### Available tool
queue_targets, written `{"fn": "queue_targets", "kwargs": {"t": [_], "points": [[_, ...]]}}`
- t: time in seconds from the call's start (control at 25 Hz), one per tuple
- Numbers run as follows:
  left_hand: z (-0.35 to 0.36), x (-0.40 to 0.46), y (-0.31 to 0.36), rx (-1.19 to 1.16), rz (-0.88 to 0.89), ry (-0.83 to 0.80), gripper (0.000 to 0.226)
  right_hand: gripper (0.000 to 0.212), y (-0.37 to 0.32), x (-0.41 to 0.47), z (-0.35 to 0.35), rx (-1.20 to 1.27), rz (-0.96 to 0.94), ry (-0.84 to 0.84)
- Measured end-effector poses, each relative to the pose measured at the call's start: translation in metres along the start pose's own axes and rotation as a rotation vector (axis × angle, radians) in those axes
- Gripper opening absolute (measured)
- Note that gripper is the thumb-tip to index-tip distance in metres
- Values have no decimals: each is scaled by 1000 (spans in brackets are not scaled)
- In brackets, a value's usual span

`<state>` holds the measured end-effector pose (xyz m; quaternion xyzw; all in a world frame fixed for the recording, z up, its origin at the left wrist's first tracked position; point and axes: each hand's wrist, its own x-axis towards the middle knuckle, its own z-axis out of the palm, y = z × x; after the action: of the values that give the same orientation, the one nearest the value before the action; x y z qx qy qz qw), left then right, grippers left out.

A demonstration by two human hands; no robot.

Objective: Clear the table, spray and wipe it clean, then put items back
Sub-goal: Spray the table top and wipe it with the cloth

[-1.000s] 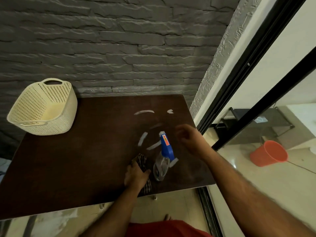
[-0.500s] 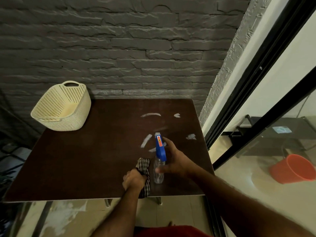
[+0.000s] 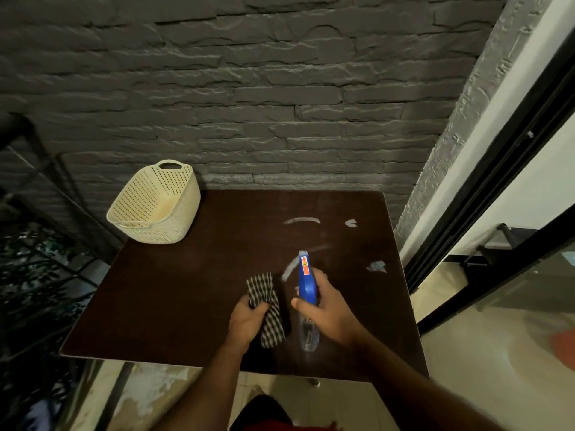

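A dark brown table (image 3: 186, 300) stands against a grey brick wall. My right hand (image 3: 328, 312) grips a spray bottle (image 3: 306, 275) with a blue head and clear body, lifted above the table's near right part, nozzle pointing away from me. My left hand (image 3: 247, 321) holds a black-and-white checked cloth (image 3: 267, 306), bunched just left of the bottle. Several pale smears (image 3: 301, 220) mark the tabletop beyond the bottle.
A cream perforated basket (image 3: 155, 206) sits tilted on the table's far left corner. A black-framed glass door (image 3: 497, 197) runs along the right side. Tiled floor (image 3: 482, 384) lies to the right, with a blurred orange bucket (image 3: 563, 343) at the frame edge.
My right hand reached the spray bottle, closed on it and lifted it off the table. My left hand raised the cloth a little. The view shifted, so the basket appears nearer the centre.
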<state>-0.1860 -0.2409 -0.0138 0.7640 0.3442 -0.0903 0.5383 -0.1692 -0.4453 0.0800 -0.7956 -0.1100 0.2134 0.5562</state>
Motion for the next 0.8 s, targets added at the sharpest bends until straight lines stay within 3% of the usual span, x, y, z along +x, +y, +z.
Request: {"fn": "queue_targets", "kwargs": {"t": [0.08,0.24,0.52,0.8], "points": [[-11,9,23,-90,-29,9,22,37,-3,12,3,76,15,40],[-28,43,75,-286,-76,-23,21,41,-6,58,5,171,83,91],[-41,164,141,-427,-110,-208,31,23,-26,165,-7,301,242,204],[-16,303,188,49,127,-138,32,24,-16,272,-27,452,349,236]]}}
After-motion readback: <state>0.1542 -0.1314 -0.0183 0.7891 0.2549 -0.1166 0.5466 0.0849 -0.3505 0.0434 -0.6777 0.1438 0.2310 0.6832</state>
